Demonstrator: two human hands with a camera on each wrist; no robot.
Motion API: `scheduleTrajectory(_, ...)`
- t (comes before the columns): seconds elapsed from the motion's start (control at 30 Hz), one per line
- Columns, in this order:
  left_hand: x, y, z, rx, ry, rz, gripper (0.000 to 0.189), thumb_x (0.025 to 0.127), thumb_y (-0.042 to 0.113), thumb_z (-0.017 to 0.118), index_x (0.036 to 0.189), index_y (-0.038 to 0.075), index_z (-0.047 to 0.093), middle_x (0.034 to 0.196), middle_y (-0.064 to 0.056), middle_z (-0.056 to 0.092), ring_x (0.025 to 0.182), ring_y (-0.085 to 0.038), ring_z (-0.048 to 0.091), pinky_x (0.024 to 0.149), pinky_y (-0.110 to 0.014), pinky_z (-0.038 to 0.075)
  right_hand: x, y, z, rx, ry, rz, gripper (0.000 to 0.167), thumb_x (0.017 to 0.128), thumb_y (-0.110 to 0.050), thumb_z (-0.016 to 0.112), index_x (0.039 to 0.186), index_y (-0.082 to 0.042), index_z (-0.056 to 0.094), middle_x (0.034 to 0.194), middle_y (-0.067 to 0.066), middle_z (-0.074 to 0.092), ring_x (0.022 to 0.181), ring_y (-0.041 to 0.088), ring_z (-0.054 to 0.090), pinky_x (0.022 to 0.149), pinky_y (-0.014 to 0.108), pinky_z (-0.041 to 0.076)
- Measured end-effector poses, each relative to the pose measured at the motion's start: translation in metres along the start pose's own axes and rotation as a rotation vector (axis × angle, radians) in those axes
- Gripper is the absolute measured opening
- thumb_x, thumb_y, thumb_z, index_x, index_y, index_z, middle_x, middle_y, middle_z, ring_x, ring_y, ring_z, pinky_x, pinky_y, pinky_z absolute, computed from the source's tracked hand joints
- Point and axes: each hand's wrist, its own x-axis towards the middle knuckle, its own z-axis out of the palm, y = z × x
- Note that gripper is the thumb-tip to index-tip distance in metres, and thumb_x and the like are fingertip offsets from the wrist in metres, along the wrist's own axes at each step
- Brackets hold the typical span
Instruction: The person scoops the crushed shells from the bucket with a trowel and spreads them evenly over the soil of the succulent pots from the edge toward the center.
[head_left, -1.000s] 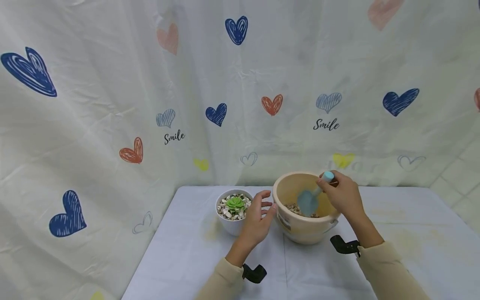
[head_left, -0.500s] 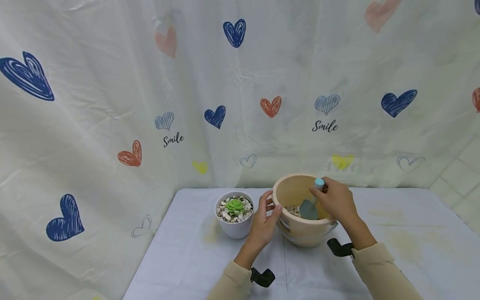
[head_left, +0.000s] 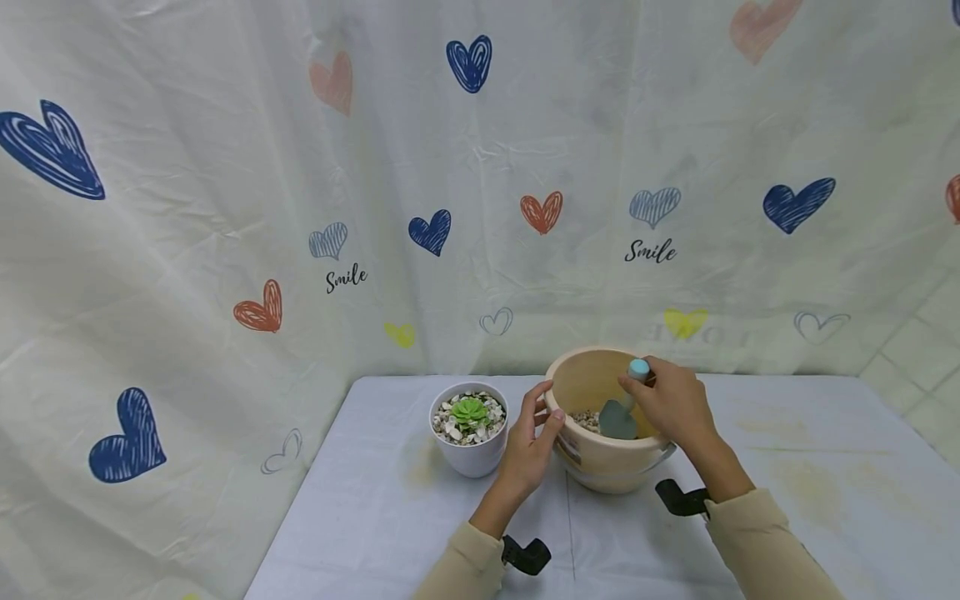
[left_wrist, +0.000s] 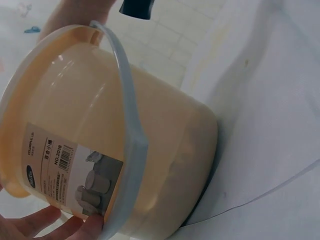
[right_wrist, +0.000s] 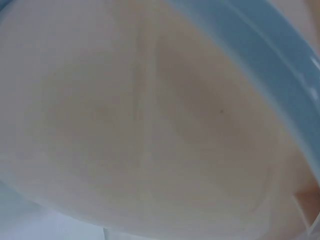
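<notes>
A cream plastic bucket (head_left: 607, 467) stands on the table with small gravel (head_left: 584, 420) at its bottom. My right hand (head_left: 677, 406) holds the light-blue handle of a small trowel (head_left: 617, 420), its grey-blue blade pointing down inside the bucket. The lower edge of the blade is hidden by the rim. My left hand (head_left: 527, 448) grips the bucket's left side at the rim. In the left wrist view its fingers (left_wrist: 75, 227) lie against the wall by a printed label (left_wrist: 65, 165). A pale-blue bail handle (left_wrist: 134, 150) hangs down along the bucket.
Left of the bucket, close to my left hand, stands a white pot (head_left: 471, 460) with a green succulent (head_left: 469, 411) among pebbles. A white cloth covers the table (head_left: 360, 517). Behind it hangs a curtain (head_left: 570, 125) printed with hearts.
My left hand has moved right from beside the pot onto the bucket. The trowel has gone lower and slightly left in the bucket; over the last half second both hands stay nearly still.
</notes>
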Motion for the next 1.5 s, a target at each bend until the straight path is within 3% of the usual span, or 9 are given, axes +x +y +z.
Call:
scheduleTrajectory(0.17,0.000,-0.001,0.000,-0.012,-0.018,-0.013,0.055,0.106,0.047,0.048,0.158,0.036,0.032,0.152,-0.016,0.051,0.133,-0.029,0.057,0.101,-0.045,0.053,0.000,0.000,0.000,0.018,-0.010,0.003,0.038,0.101,-0.043,0.062,0.090,-0.007,0.062,0.072,0.007,0.063,0.059,0.019,0.049,0.055,0.033,0.038)
scheduleTrajectory(0.33,0.000,-0.001,0.000,-0.008,-0.024,-0.011,0.056,0.106,0.048,0.048,0.158,0.037,0.031,0.152,-0.016,0.051,0.134,-0.030,0.057,0.101,-0.045,0.053,0.002,0.002,-0.004,0.050,-0.054,0.019,0.041,0.101,-0.047,0.060,0.096,-0.006,0.067,0.081,0.008,0.071,0.066,0.016,0.060,0.058,0.032,0.043)
scheduleTrajectory(0.57,0.000,-0.003,0.000,0.002,-0.018,-0.018,0.055,0.106,0.050,0.047,0.157,0.041,0.031,0.152,-0.013,0.051,0.133,-0.029,0.057,0.101,-0.045,0.053,0.006,0.003,-0.012,0.335,-0.115,0.146,0.045,0.102,-0.045,0.061,0.113,-0.003,0.068,0.109,0.017,0.074,0.083,0.016,0.072,0.081,0.041,0.058)
scheduleTrajectory(0.67,0.000,-0.004,0.000,-0.006,-0.018,-0.015,0.054,0.106,0.049,0.048,0.157,0.041,0.031,0.151,-0.014,0.052,0.133,-0.029,0.057,0.101,-0.045,0.053,0.008,0.005,-0.013,0.414,-0.118,0.174,0.045,0.102,-0.042,0.061,0.119,0.000,0.067,0.112,0.016,0.073,0.084,0.010,0.072,0.087,0.043,0.059)
scheduleTrajectory(0.83,0.000,-0.006,0.000,-0.005,-0.025,-0.020,0.055,0.106,0.049,0.047,0.157,0.041,0.030,0.152,-0.014,0.051,0.133,-0.027,0.057,0.101,-0.045,0.053,0.010,0.010,-0.015,0.519,-0.110,0.210,0.051,0.104,-0.037,0.060,0.133,0.005,0.061,0.105,0.002,0.072,0.083,0.002,0.071,0.082,0.027,0.060)
scheduleTrajectory(0.97,0.000,-0.005,0.000,0.001,-0.026,-0.015,0.055,0.106,0.049,0.047,0.157,0.041,0.030,0.151,-0.012,0.051,0.133,-0.027,0.057,0.100,-0.044,0.053,0.012,0.012,-0.016,0.603,-0.082,0.256,0.060,0.103,-0.042,0.060,0.136,0.008,0.057,0.094,-0.014,0.069,0.081,0.001,0.071,0.079,0.022,0.060)
scheduleTrajectory(1.07,-0.001,-0.005,0.000,0.003,-0.027,-0.017,0.055,0.106,0.050,0.047,0.157,0.043,0.029,0.150,-0.009,0.052,0.133,-0.026,0.058,0.100,-0.043,0.054,0.013,0.013,-0.016,0.672,-0.036,0.297,0.058,0.101,-0.044,0.062,0.129,0.006,0.060,0.089,-0.017,0.066,0.079,0.001,0.071,0.078,0.023,0.060)
scheduleTrajectory(1.33,0.000,-0.006,0.001,-0.005,-0.035,-0.016,0.053,0.106,0.049,0.047,0.156,0.046,0.028,0.150,-0.010,0.051,0.134,-0.028,0.057,0.101,-0.043,0.054,0.012,0.011,-0.022,1.047,0.093,0.411,0.016,0.097,-0.029,0.071,0.093,-0.013,0.071,0.080,-0.009,0.071,0.073,0.007,0.073,0.071,0.023,0.061)
scheduleTrajectory(1.5,0.000,-0.004,-0.003,-0.019,-0.052,0.008,0.055,0.106,0.045,0.048,0.157,0.042,0.029,0.152,-0.012,0.050,0.134,-0.030,0.057,0.100,-0.042,0.054,0.009,0.017,-0.026,1.153,0.141,0.443,0.011,0.096,-0.025,0.072,0.088,-0.019,0.073,0.080,-0.007,0.071,0.071,0.009,0.073,0.069,0.023,0.061)
